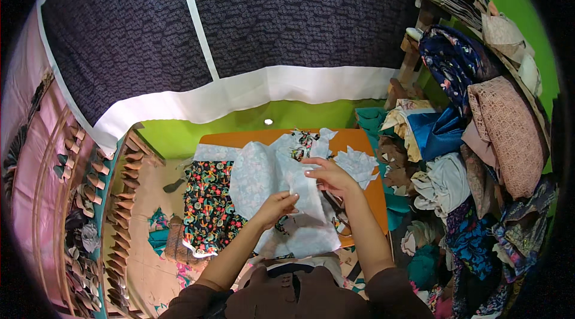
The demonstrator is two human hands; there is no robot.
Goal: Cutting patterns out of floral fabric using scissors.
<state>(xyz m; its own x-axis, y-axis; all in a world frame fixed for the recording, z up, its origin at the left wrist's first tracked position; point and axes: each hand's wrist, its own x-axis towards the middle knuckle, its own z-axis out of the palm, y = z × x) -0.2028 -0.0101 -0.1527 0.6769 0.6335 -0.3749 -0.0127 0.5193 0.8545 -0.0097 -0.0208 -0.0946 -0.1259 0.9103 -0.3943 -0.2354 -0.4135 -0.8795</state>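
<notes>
A pale blue-white cloth [254, 169], which looks like the reverse side of a print, lies bunched in front of me. My left hand [277, 209] pinches it near the middle, thumb and fingertips together. Just above and to the right, my right hand [329, 176] has its fingers bent over the same cloth, gripping its edge. Beneath, to the left, spreads a black fabric with a colourful floral print [209, 199]. Pale scraps [357, 166] sit right of my right hand. A dark tool, partly hidden by my right forearm, cannot be made out.
The orange table [376, 214] stands against a green wall. Heaps of fabric [443, 181] and a rolled beige lace cloth [506, 133] crowd the right. Wooden racks of shoe-shaped pieces [123, 214] line the left. A dark patterned curtain [299, 14] hangs ahead; scraps litter the floor [159, 169].
</notes>
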